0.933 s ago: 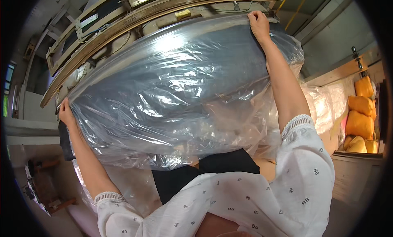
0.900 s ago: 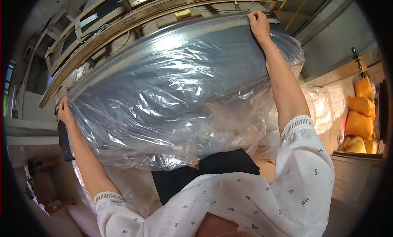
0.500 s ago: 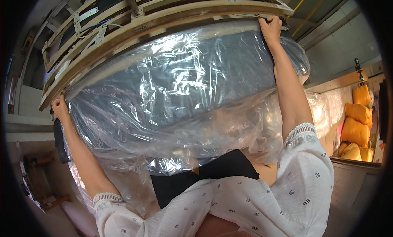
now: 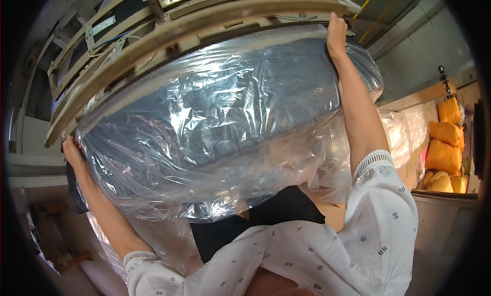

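Plastic-wrapped dark cushion (image 4: 220, 122) fills the centre, pressed up beneath a wooden frame (image 4: 169, 30) spanning ten to one o'clock. Yellow sacks (image 4: 446, 142) stack at three o'clock beside a pale wall. Left hand (image 4: 73, 152) grips its nine o'clock edge; right hand (image 4: 336, 34) clasps the one o'clock edge, fingers curled over the wrap.

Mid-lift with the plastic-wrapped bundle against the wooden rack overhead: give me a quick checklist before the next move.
1. Left hand on the bundle's left end: ok.
2. Right hand on the top right edge of the plastic-wrapped bundle: ok.
3. Bundle level: not ok, left end hangs lower.
4. Room under the wooden rack: cannot tell, bundle presses close against it.
5. Plastic wrap intact: cannot tell, loose folds hang below.
6. Yellow sacks away from the arms: ok.
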A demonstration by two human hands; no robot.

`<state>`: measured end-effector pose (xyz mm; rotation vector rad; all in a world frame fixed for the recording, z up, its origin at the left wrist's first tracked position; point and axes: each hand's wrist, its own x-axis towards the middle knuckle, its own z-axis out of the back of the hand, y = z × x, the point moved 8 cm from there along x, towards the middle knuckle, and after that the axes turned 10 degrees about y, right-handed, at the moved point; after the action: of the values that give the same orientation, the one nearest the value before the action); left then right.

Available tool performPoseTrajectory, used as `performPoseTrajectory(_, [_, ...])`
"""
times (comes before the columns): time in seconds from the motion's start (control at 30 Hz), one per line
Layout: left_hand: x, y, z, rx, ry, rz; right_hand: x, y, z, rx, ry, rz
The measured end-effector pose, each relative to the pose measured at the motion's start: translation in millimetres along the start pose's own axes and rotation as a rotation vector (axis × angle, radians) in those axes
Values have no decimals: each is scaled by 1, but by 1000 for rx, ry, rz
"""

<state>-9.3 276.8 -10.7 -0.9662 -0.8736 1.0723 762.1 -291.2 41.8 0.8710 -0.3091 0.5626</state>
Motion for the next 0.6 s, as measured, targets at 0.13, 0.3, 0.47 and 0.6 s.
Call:
performPoseTrajectory(0.13, [-53, -71, -57, 414, 122, -256, -36, 46, 36, 89, -155, 135])
performPoseTrajectory(0.3, [-144, -170, 58, -116, -91, -220, -115, 48, 11, 1036, 254, -454])
performPoseTrajectory(0.47, [-261, -173, 159, -98, -391, -157, -155, 107, 10, 699, 796, -313])
performPoseTrajectory(0.6, [-344, -176, 189, -87, -472, -157, -187, 141, 4, 699, 1077, -235])
